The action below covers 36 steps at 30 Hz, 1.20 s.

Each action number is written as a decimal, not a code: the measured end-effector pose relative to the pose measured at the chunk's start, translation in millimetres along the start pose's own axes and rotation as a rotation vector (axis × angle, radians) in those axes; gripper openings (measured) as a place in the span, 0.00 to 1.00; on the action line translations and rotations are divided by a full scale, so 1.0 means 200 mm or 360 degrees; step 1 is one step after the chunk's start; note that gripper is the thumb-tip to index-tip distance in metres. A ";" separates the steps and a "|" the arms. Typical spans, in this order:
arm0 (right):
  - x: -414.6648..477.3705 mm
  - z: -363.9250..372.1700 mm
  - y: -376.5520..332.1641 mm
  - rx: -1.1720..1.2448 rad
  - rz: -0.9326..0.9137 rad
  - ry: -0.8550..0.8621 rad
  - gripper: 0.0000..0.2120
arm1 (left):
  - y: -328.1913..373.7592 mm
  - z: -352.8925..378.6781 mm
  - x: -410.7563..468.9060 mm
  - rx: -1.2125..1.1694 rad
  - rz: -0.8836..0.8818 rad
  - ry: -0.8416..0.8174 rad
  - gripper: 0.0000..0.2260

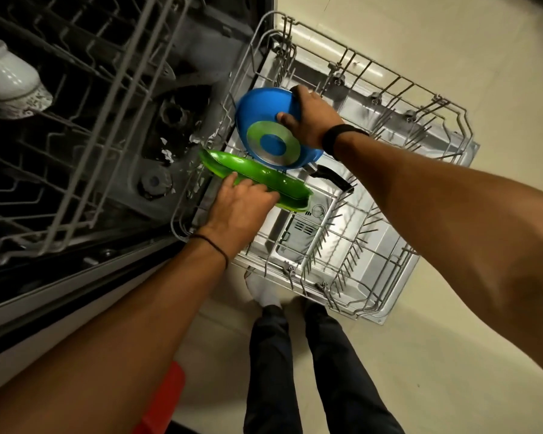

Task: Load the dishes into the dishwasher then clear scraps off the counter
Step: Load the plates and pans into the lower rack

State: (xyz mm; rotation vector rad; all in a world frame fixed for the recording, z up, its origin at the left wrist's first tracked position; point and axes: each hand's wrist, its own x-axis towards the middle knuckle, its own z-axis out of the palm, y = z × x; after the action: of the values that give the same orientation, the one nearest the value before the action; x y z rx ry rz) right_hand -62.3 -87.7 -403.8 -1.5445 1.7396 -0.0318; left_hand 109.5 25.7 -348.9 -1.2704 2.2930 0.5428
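Two grips, right hand [311, 120] clasping blue pan [261, 117], handle [333, 179] pointing lower-right, left hand [242, 202] pinching green plate [257, 174] edgewise

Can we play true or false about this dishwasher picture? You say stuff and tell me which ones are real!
1. The right hand holds a blue pan. True.
2. The green plate lies flat on the floor. False: it stands on its edge in the lower rack, held by the left hand.
3. A white bowl sits in the upper rack. True.
4. The pan's handle is red. False: it is black.
5. The lower rack is packed full of dishes. False: only the pan and the plate are at it, and the rest is bare wire.
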 end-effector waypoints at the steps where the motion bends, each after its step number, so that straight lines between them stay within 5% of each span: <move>1: 0.00 0.00 0.00 0.0006 0.0009 0.0004 0.26 | 0.00 0.00 0.01 0.0014 0.0004 -0.0007 0.14; 21: -0.10 0.00 0.01 0.0127 -0.0062 0.0106 0.35 | 0.03 0.00 0.24 0.0225 0.0060 0.0031 0.16; 36: -0.44 0.06 0.00 0.0701 -0.0161 0.0471 0.23 | -0.06 0.04 0.33 0.0062 0.0230 0.0060 0.17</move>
State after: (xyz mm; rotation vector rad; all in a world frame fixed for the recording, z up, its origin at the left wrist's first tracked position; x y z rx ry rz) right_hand -61.7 -7.3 -365.3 -1.3418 1.7253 -0.6798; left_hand 90.2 -19.8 -394.1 -1.1113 2.4282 0.5245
